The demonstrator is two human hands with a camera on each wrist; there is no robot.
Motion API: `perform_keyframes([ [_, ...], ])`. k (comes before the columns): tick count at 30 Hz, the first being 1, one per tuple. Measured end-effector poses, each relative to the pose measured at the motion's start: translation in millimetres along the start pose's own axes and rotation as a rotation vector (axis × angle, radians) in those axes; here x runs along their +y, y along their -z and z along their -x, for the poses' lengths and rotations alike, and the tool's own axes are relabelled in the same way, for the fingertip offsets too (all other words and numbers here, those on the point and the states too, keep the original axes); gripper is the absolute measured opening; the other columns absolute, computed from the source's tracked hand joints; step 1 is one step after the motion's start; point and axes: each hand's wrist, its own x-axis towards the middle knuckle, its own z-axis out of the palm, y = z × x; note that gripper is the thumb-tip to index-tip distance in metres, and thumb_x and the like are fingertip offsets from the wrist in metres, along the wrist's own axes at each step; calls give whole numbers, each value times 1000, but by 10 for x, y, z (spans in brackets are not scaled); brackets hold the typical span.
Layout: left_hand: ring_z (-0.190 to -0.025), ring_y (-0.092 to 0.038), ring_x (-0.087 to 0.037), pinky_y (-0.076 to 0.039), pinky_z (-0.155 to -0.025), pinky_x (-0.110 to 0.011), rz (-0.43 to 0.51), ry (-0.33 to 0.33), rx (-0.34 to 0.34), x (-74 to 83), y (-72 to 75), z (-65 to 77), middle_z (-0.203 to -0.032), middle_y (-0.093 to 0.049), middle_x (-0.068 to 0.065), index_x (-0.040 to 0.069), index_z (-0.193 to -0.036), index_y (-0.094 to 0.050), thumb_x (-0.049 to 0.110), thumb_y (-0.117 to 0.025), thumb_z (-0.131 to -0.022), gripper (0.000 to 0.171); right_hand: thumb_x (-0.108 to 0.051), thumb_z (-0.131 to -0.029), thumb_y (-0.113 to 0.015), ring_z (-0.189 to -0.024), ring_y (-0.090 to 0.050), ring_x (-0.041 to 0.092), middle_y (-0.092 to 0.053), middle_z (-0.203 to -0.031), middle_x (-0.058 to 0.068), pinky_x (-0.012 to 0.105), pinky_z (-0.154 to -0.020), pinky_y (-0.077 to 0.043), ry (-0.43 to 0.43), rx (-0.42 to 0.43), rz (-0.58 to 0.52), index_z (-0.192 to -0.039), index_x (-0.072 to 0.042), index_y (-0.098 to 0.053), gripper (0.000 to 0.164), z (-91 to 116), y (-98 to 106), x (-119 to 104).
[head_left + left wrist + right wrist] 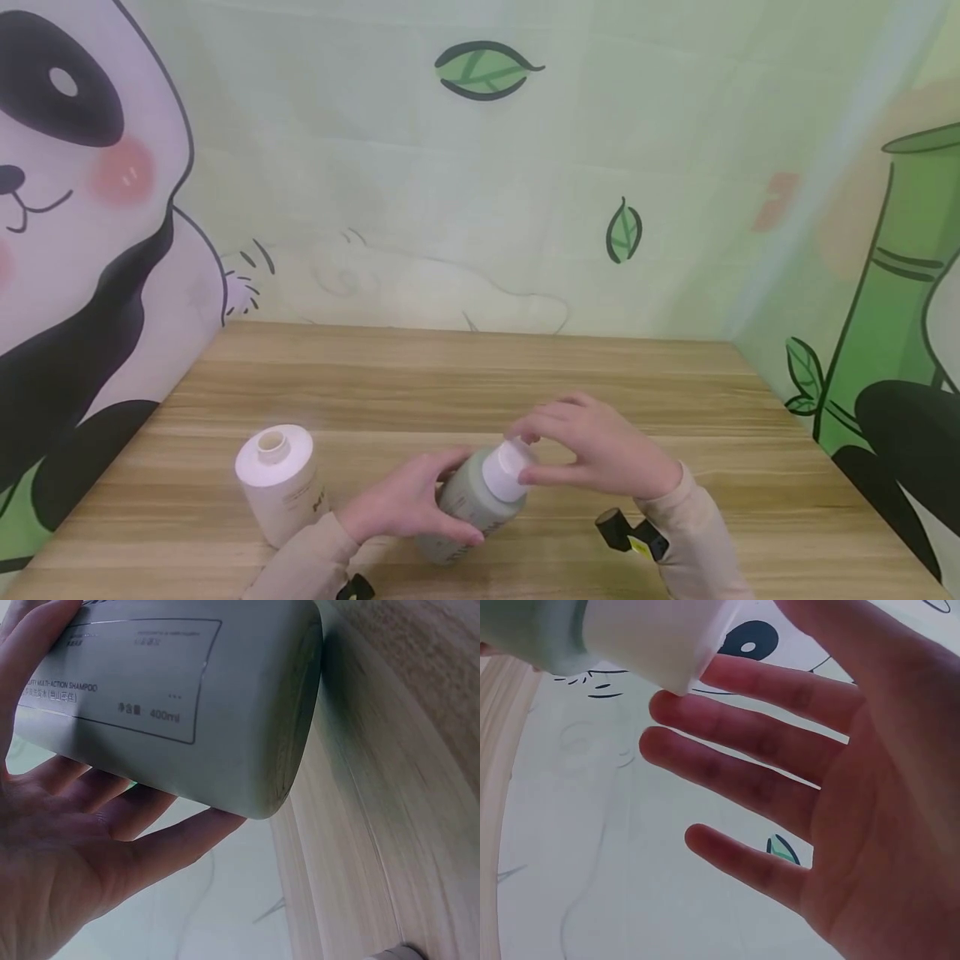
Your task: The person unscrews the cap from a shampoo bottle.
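A grey-green shampoo bottle (472, 500) is tilted above the wooden table, its top leaning to the right. My left hand (408, 496) grips it round the body; the left wrist view shows the printed label side of the bottle (150, 682) between thumb and fingers. On its top sits a white cap (510, 469). Thumb and fingertips of my right hand (600, 450) pinch that cap, while in the right wrist view the little finger stands away from the cap (652, 637). A white bottle (277, 483) with an uncapped neck stands upright left of my left hand.
The wooden table (420, 375) reaches back to a printed cloth wall (360, 150) with a panda, leaves and bamboo. A black wrist device (632, 534) is by my right wrist; another (356, 588) shows near the left sleeve.
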Motion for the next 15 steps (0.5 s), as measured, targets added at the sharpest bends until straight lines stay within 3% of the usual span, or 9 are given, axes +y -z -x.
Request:
perform_keyframes([
  [7,-103,-62,-10,-49,-88,-28,6,-3,0,5,5,1,-118,-66,-1,13,-133,-52,31,-85,-72,72,-31,-87,-71,-106,-62,8,-68,-115,-9,40,-92,-47,17,-50,-38,-116,-21,-63,32,-7,22,-23],
  [12,-103,-62,-10,-49,-89,-28,18,-13,0,-2,7,1,-117,-66,-2,12,-131,-53,31,-85,-72,70,-16,-80,-72,-118,-56,14,-61,-127,-5,39,-95,-46,52,-115,-76,-126,-21,-57,49,-2,34,-43],
  [15,-104,-62,-10,-49,-90,-28,25,-15,-1,-7,4,-1,-117,-66,-1,13,-131,-53,30,-85,-72,70,-15,-77,-75,-121,-54,18,-57,-133,-2,40,-96,-45,47,-144,-112,-131,-20,-54,58,7,30,-49],
])
